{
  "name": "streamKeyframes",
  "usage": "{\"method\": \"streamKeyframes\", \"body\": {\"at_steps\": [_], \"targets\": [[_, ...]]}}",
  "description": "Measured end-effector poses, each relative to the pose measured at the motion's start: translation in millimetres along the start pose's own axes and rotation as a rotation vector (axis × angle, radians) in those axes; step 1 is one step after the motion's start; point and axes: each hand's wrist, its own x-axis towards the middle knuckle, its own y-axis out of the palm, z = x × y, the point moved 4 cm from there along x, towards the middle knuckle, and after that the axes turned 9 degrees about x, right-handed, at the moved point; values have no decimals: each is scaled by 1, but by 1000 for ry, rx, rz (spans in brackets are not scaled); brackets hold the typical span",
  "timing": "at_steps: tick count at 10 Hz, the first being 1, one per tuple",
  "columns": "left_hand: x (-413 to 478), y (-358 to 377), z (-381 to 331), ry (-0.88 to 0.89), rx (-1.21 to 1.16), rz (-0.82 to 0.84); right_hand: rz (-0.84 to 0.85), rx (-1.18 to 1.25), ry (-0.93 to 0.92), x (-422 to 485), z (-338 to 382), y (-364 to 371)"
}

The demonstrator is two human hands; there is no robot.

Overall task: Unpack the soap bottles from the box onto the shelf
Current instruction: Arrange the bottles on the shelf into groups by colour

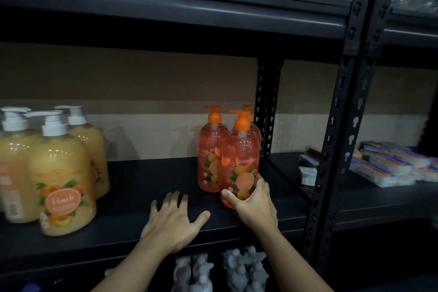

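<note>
Three opaque yellow peach soap bottles (64,173) with white pumps stand far left on the dark shelf (147,178). Left hand (174,220) lies flat, fingers spread, empty. Right hand (254,204) wraps the front clear orange soap bottle's (240,156) rounded base.

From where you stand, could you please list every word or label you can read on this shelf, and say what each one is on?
"guardian": on the front orange bottle held by the right hand.
"gu": partly hidden, on the orange bottle behind.
"Peach": on the front yellow bottle.
Small print under "Peach", the back label at far left and the packets: too blurred to read.
</note>
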Motion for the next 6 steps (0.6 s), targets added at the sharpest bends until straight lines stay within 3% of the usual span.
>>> {"method": "streamKeyframes", "body": {"at_steps": [4, 5, 6], "targets": [[0, 0, 0, 2, -29, -33, 1, -5, -28, -2, -1, 0], [-1, -2, 0, 25, -124, -52, 9, 89, -33, -1, -3, -4], [-7, -11, 9, 60, -505, -143, -124, 183, -79, -7, -5, -7]]}}
